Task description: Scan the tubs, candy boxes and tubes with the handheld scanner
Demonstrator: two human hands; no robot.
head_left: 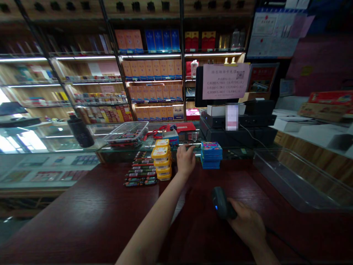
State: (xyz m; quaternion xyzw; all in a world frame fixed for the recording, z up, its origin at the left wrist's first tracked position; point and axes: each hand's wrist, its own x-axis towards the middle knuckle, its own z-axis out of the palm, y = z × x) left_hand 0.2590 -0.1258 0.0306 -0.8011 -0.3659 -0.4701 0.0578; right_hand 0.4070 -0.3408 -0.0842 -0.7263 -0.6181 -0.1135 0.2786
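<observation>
My right hand (249, 222) is wrapped round the handle of a dark barcode scanner (220, 203), low over the right of the counter, and a small blue light glows on it. My left hand (186, 159) reaches over the counter between two stacks, with nothing visible in it and its fingers partly apart, pointing right. Just left of it stands a stack of yellow plastic tubs (162, 162), beside rows of pencils or pens (140, 172) laid flat. To its right, a short gap away, is a stack of small blue packs (211, 155).
A clear plastic bin (298, 184) lies on the right. At the back are a lidded clear box (128, 131), a small blue box (171, 138), a black bottle (79, 130) and a monitor with a pink notice (224, 81). Shelves of boxed goods (153, 70) line the wall.
</observation>
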